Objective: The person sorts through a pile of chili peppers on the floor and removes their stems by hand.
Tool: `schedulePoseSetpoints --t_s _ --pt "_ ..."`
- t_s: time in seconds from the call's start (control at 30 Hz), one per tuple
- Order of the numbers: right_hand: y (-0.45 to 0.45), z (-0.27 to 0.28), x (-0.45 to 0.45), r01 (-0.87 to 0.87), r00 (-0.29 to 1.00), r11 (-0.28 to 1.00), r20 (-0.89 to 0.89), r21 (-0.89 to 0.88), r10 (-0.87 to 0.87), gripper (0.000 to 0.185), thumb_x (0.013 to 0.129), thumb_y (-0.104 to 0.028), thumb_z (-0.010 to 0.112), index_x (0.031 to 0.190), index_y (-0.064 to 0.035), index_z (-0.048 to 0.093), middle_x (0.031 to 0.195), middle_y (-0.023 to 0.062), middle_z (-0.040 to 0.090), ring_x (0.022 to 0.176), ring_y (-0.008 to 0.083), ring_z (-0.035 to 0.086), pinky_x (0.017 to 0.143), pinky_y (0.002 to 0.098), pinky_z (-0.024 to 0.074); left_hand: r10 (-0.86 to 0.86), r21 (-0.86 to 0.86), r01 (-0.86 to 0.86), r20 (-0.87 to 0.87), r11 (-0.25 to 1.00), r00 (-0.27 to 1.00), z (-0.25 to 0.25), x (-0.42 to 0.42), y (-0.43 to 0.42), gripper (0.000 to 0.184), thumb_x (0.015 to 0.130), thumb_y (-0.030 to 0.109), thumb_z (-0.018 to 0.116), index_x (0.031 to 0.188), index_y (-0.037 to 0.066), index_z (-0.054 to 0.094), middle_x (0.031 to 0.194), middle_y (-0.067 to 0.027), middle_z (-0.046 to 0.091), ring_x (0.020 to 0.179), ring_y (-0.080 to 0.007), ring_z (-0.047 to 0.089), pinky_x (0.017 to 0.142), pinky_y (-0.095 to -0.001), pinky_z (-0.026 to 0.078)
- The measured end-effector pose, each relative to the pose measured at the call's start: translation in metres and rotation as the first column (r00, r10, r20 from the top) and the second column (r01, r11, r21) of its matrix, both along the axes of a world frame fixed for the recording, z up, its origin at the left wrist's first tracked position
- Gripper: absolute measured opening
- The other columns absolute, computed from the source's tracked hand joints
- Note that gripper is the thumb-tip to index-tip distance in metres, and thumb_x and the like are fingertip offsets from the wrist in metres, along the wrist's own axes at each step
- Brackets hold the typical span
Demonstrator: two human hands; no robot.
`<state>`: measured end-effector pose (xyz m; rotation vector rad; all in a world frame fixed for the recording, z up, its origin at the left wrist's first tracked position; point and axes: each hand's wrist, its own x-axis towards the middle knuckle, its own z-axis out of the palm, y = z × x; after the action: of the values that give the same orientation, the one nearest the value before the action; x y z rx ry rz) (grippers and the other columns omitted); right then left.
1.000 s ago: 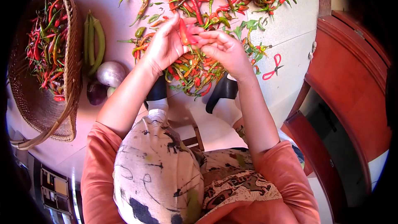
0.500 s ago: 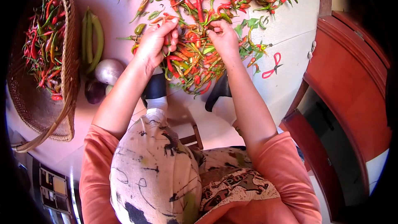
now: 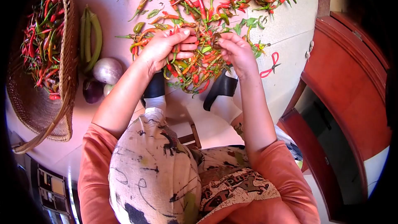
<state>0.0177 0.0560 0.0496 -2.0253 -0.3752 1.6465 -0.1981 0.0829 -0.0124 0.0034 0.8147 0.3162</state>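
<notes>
My left hand [image 3: 168,49] is above the heap of red, orange and green chili peppers [image 3: 195,74] on the floor. A few chili peppers [image 3: 176,49] are held under its thumb, against the palm, while its fingertips point right. Just across from it, my right hand [image 3: 238,54] pinches a dark brownish chili pepper [image 3: 216,40] between thumb and fingertips. The two hands do not touch.
A woven basket [image 3: 68,64] holding chili peppers stands at left. Beside it lie long green gourds [image 3: 92,37], a pale round vegetable [image 3: 107,70] and a dark eggplant [image 3: 93,90]. Red-handled scissors [image 3: 271,67] lie at right, near red wooden furniture [image 3: 344,83]. More chilies [image 3: 201,6] spread beyond.
My right hand has moved slightly right and down and now shows a dark chili pepper in its pinch. My left hand has shifted right, its fingers straighter.
</notes>
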Motion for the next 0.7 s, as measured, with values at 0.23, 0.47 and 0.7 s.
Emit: schedulePoseSetpoints --t_s 0.23,0.47,0.7 --pt "0.018 0.002 -0.03 -0.282 0.947 0.953 -0.127 0.11 0.294 0.018 0.084 -0.013 0.064 0.098 -0.0023 0.066 0.082 0.0004 0.065 0.072 0.0059 0.056 0.066 0.0199 0.045 0.225 -0.169 -0.17 0.397 0.971 0.89 -0.009 -0.006 -0.003 0.045 0.095 0.031 0.044 0.127 -0.001 0.044 0.119 -0.0176 0.056 0.108 -0.0302 0.057 0.088 -0.0429 0.05" --pt "0.057 -0.063 -0.028 -0.625 0.634 0.77 0.657 0.126 0.408 0.033 0.075 -0.028 0.07 0.103 -0.011 0.065 0.085 0.0087 0.067 0.076 0.0214 0.065 0.069 0.0321 0.0499 0.256 -0.121 -0.227 0.38 0.966 0.889 -0.013 -0.014 0.001 0.046 0.094 0.029 0.047 0.126 -0.003 0.045 0.109 -0.0155 0.059 0.101 -0.0277 0.059 0.086 -0.0428 0.051" --pt "0.065 -0.062 -0.023 -0.514 0.75 0.858 0.493 0.016 0.44 0.031 0.076 -0.017 0.072 0.1 0.0003 0.062 0.077 0.0019 0.065 0.068 0.0079 0.058 0.062 0.0231 0.0464 0.267 -0.062 -0.261 0.319 0.963 0.909 -0.011 -0.02 0.002 0.032 0.09 0.019 0.056 0.113 -0.004 0.055 0.094 -0.0096 0.063 0.084 -0.0193 0.064 0.077 -0.036 0.056"
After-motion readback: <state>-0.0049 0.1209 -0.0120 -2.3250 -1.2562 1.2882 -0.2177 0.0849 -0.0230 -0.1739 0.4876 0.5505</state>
